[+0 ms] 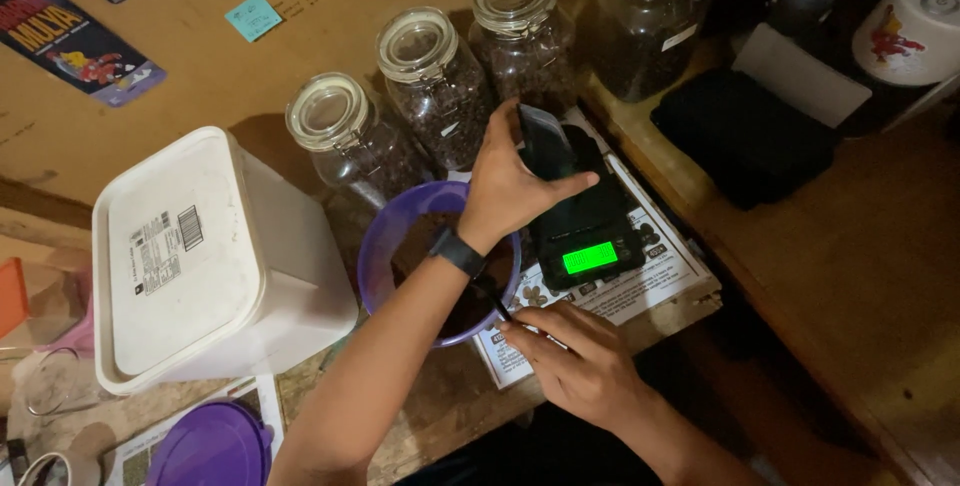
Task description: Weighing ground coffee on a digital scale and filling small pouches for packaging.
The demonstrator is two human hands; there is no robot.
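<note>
Left hand (512,186) is up over the black digital scale (585,236), fingers closed around a dark pouch (545,141) held upright on the platform; black band on that wrist. Scale display glows green. Right hand (578,361) sits lower, fingers pinched narrow on a thin dark handle (492,298) that runs into the purple bowl (385,246); can't tell what the tool end is. Bowl holds dark grounds, sits just left of the scale. Scale rests on a white printed sheet (640,291) with black graphics. Behind: four clear clip-top jars (440,96) of dark beans in a diagonal row. Left: white square tub (200,256), lid on, white barcode label on top. Purple round lid (210,446) at bottom left. Wall side: small teal sticky note (252,17), dark rectangular colourful card (80,41).
</note>
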